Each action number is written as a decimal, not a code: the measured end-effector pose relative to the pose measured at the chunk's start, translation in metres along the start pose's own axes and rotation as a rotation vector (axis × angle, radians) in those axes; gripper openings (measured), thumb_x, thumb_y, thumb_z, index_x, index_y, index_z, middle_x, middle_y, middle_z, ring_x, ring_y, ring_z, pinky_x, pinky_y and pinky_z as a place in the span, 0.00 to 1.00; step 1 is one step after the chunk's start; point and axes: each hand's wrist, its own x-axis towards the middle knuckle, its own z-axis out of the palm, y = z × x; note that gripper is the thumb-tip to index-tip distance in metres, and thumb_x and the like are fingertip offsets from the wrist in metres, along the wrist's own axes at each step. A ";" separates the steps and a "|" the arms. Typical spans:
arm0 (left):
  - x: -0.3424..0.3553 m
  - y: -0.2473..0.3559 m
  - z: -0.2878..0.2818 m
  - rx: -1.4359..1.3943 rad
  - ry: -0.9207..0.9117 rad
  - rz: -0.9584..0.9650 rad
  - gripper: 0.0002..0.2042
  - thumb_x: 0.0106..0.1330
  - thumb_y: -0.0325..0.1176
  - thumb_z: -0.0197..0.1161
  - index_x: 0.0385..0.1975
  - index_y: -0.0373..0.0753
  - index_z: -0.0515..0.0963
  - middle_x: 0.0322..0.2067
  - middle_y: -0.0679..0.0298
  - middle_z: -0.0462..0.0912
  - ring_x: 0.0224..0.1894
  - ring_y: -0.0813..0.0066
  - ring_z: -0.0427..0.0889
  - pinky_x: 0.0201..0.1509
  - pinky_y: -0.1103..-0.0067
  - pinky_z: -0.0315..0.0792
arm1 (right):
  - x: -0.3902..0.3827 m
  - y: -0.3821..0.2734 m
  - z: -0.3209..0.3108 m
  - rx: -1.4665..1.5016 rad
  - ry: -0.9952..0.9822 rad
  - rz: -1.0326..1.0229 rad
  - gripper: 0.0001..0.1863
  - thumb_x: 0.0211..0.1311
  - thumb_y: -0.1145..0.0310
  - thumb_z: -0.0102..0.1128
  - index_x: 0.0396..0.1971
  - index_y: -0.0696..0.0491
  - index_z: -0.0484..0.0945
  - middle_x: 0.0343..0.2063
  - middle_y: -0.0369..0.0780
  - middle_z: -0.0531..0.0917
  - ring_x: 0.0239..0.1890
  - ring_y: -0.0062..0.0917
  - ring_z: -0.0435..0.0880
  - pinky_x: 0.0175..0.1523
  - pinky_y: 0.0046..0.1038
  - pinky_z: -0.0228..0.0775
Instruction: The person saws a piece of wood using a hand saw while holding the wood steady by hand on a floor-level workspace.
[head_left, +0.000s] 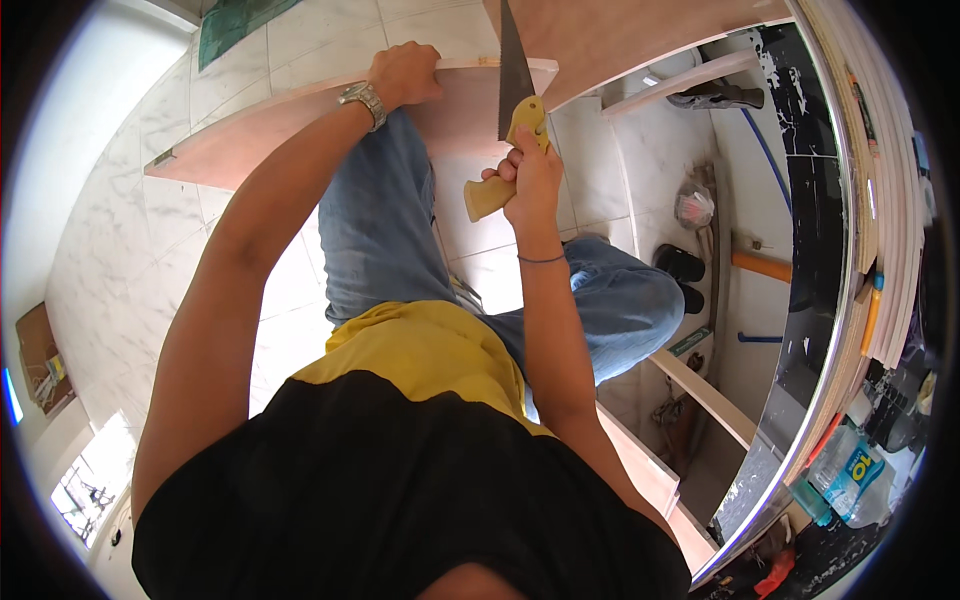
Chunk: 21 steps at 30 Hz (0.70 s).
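A pinkish wooden board (250, 140) lies across the upper middle of the view, over my jeans-clad left leg. My left hand (405, 72), with a metal watch at the wrist, is closed over its far edge. My right hand (525, 170) grips the yellow handle of a hand saw (483, 198). The saw's dark blade points away from me and crosses the board near its right end; whether its teeth touch the wood I cannot tell.
A larger pink panel (630, 30) lies beyond. To the right are a black-edged worktop (805, 100) with stacked boards and a plastic bottle (850, 475), loose planks (700, 390) and black shoes (678, 265). White tiled floor (120, 250) surrounds me; a window (90, 470) shows at lower left.
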 end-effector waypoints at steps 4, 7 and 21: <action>0.002 0.002 -0.002 -0.014 0.001 -0.032 0.25 0.48 0.45 0.75 0.47 0.40 0.88 0.37 0.50 0.90 0.42 0.50 0.90 0.45 0.61 0.83 | -0.010 -0.004 -0.012 0.082 -0.036 0.103 0.10 0.73 0.62 0.62 0.37 0.49 0.71 0.18 0.27 0.62 0.16 0.16 0.62 0.28 0.32 0.74; 0.007 -0.003 -0.003 -0.016 -0.035 -0.047 0.25 0.48 0.46 0.75 0.46 0.40 0.88 0.38 0.50 0.90 0.42 0.50 0.90 0.45 0.61 0.83 | -0.043 0.004 -0.038 0.118 -0.024 0.148 0.09 0.74 0.61 0.62 0.38 0.48 0.72 0.18 0.27 0.62 0.18 0.15 0.62 0.28 0.29 0.71; 0.001 0.002 -0.001 -0.039 0.028 -0.020 0.20 0.49 0.44 0.74 0.39 0.40 0.88 0.35 0.51 0.90 0.41 0.51 0.89 0.45 0.61 0.83 | -0.028 0.006 -0.006 -0.052 0.010 -0.052 0.11 0.71 0.63 0.61 0.36 0.52 0.70 0.17 0.28 0.63 0.13 0.14 0.61 0.21 0.29 0.71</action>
